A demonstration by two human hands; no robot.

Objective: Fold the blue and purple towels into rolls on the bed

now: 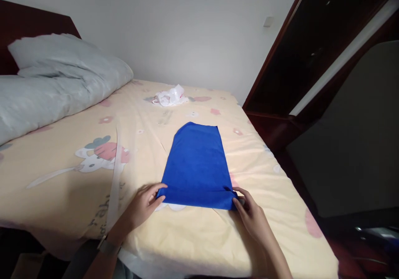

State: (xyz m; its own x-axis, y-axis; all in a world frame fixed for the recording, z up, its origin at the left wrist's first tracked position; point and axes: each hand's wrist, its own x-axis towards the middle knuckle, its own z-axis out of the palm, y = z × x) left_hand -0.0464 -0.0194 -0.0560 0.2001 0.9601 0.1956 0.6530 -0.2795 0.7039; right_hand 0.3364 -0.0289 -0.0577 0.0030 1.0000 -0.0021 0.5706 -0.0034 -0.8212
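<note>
A blue cloth [198, 158] lies flat on the bed, its near edge turned up into a narrow folded band. At the cloth's near left corner, my left hand [146, 203] pinches the folded edge between thumb and fingers. My right hand [251, 212] grips the near right corner the same way, the thumb on the near side and the fingers beyond. The far edge of the cloth is narrower, with a slanted left corner.
The bed [140, 146] has a yellow printed sheet. A crumpled white plastic bag [171, 96] lies beyond the cloth. A grey quilt [59, 79] is heaped at the left by the dark headboard [37, 20]. Dark furniture [299, 50] stands at the right.
</note>
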